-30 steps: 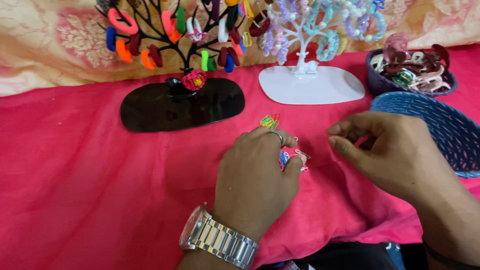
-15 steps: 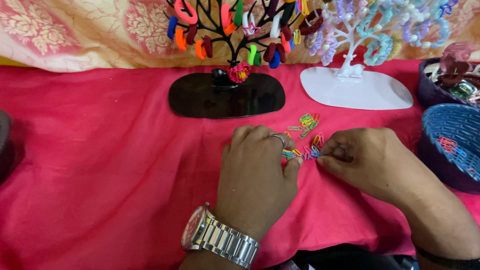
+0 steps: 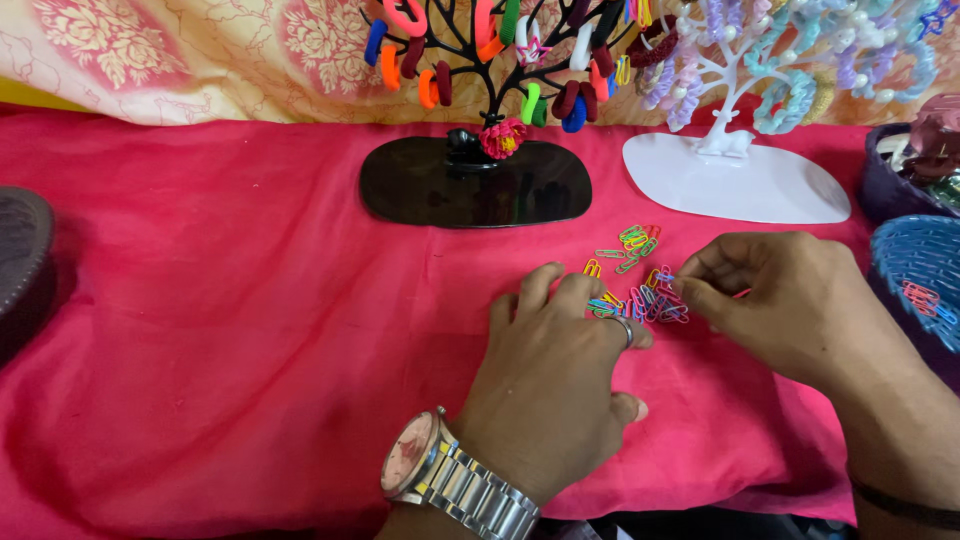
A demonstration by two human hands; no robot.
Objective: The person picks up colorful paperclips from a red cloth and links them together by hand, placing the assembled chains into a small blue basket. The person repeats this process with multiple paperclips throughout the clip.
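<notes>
A small heap of coloured paper clips [image 3: 640, 285] lies on the pink cloth [image 3: 250, 320]. My left hand [image 3: 555, 380], with a steel wristwatch and a ring, rests palm down with its fingertips on the near side of the heap. From the right, my right hand [image 3: 790, 305] pinches one clip at the heap's edge between thumb and forefinger.
A black tree stand [image 3: 475, 180] hung with coloured hair clips stands behind the heap. Beside it is a white tree stand [image 3: 735, 185] with pastel clips. A blue woven basket [image 3: 915, 265] and a purple bowl [image 3: 885, 180] sit at right, a dark round object [image 3: 20, 260] at left.
The view has shifted left. My left hand has flattened over the clips, which now lie spread on the cloth, and my right hand has closed in on them.
</notes>
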